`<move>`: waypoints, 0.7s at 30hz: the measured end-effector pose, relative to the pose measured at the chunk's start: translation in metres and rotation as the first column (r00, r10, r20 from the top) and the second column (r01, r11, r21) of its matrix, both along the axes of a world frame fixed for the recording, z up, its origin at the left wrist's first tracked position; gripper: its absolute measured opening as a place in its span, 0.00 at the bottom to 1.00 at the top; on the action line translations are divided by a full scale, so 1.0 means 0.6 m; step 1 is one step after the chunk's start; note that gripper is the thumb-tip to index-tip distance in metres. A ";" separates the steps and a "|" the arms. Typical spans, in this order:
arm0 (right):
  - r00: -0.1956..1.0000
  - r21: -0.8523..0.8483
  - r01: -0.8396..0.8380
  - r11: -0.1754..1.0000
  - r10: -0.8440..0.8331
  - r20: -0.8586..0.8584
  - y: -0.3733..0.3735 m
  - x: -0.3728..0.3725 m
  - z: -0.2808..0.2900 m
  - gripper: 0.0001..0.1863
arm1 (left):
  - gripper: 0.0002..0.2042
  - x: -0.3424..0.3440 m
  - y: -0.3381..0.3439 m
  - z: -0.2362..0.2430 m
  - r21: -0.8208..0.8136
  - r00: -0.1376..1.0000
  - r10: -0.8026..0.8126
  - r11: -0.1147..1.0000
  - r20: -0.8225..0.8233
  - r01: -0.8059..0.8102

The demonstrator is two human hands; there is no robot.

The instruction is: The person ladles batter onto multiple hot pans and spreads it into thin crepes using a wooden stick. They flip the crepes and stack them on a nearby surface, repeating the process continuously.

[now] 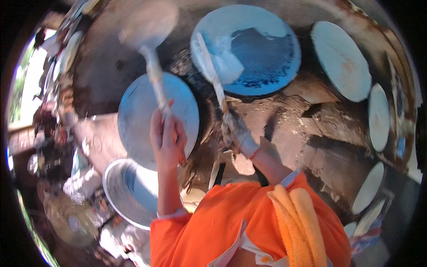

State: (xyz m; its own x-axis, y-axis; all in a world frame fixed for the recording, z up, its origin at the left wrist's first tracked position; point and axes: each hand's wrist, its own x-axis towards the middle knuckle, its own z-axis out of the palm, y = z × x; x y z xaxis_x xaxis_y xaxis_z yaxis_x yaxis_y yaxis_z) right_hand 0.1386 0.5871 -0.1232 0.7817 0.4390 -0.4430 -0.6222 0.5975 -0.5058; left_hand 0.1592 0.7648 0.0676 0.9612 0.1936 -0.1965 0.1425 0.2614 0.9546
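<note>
Orange towel [296, 222] lies over an orange shirt [200, 220]; left hand [168, 135] grips a blurred, round-headed paddle [153, 26], right hand [238, 133] a pale stick [209, 62] reaching over a round griddle [269, 55].

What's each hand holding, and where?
The left hand holds a blurred round-headed tool by its handle; the right hand holds a pale stick by its near end.
</note>
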 end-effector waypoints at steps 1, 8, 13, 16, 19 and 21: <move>0.990 0.085 0.046 0.995 -0.035 -0.133 0.008 -0.016 0.006 0.14 | 0.16 -0.009 -0.001 0.001 -0.104 0.999 0.016 0.994 -0.046 -0.021; 0.991 -0.185 0.137 0.973 -0.135 0.026 0.091 0.033 0.102 0.15 | 0.19 -0.121 0.011 -0.028 -0.035 1.000 0.009 0.999 -0.026 -0.010; 0.926 0.646 0.377 0.664 -0.252 -0.282 0.080 0.005 -0.034 0.11 | 0.23 -0.207 0.007 0.005 0.054 0.998 0.050 0.997 -0.037 -0.048; 0.936 -0.036 0.334 0.942 -0.327 0.130 0.078 -0.059 -0.051 0.10 | 0.23 -0.273 0.021 0.009 0.059 0.994 0.085 0.995 -0.061 -0.082; 0.960 -0.417 0.216 0.883 -0.113 0.258 -0.005 -0.110 -0.113 0.12 | 0.22 -0.301 0.013 0.025 0.016 0.988 0.105 0.995 -0.115 -0.103; 0.919 -0.587 0.261 0.767 -0.011 0.394 -0.058 -0.112 -0.128 0.13 | 0.22 -0.301 0.006 0.029 0.026 0.982 0.130 0.991 -0.140 -0.128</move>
State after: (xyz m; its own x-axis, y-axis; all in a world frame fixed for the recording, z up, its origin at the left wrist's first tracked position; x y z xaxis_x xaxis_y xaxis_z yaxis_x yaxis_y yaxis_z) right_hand 0.0714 0.5523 -0.2002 0.9639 0.0436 -0.2626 -0.2661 0.1403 -0.9537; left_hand -0.0216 0.7685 0.0853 0.8908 0.3185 -0.3240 0.2422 0.2703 0.9318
